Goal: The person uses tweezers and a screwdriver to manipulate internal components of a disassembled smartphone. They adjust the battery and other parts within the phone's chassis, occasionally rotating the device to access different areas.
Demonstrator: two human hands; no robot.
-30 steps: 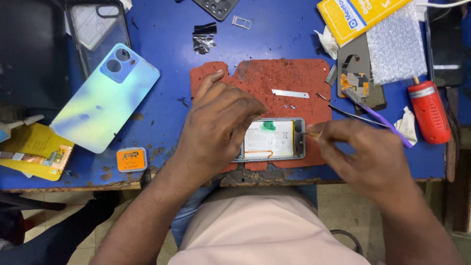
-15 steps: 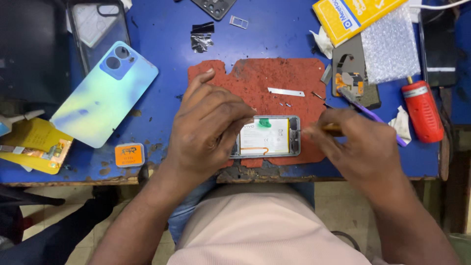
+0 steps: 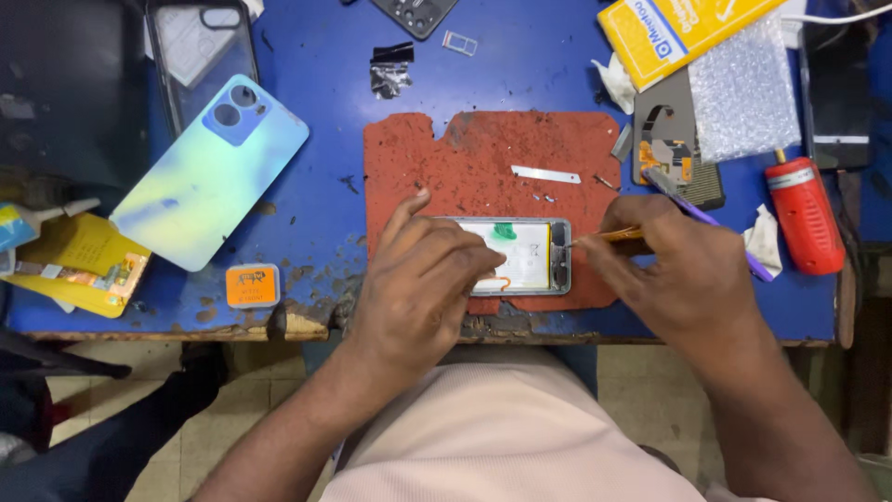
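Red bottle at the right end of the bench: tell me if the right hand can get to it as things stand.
Probably yes. The red bottle lies just right of the right hand, with only a purple pen and a white scrap between. But that hand holds a thin tool.

yellow flat box [image 3: 683,37], top right | orange square label [image 3: 252,284], near front edge | yellow packet [image 3: 79,262], far left
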